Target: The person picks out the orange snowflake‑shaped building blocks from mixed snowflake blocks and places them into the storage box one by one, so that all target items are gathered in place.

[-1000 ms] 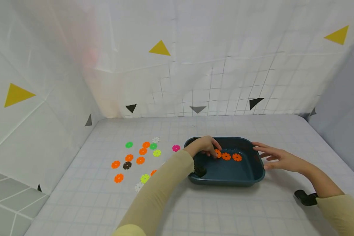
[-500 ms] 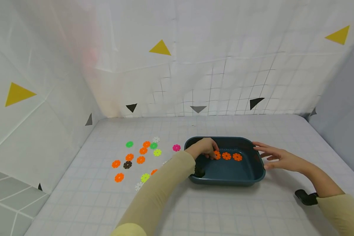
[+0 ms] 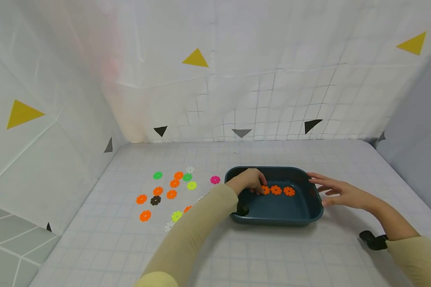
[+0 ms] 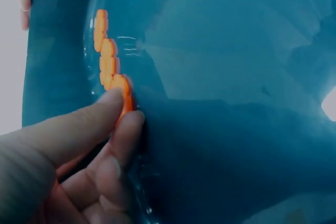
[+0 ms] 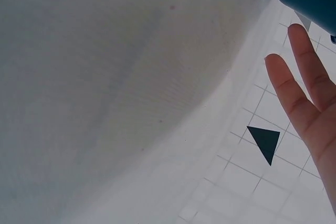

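Three orange discs [image 3: 275, 190] lined up in tray [image 3: 273, 221] nearer right edge of desk [image 3: 309, 259]; left hand [image 3: 250, 180] pinching leftmost disc [image 4: 122, 84]; right hand [image 3: 339, 194] beside tray, fingers spread, gripping nothing.

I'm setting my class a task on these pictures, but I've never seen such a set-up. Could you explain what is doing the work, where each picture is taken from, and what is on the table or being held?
There is no machine: a person works with two bare hands, a left hand and a right hand. The wide picture comes from a camera worn on the head; the two closer ones come from cameras on each wrist.

On the white table stands a dark blue-green tray. To its left lie scattered notched discs, including orange, green, yellow, white and pink ones.

Inside the tray, the left hand pinches an orange disc at one end of a row of three. The right hand holds nothing; its fingers are spread beside the tray's right end.
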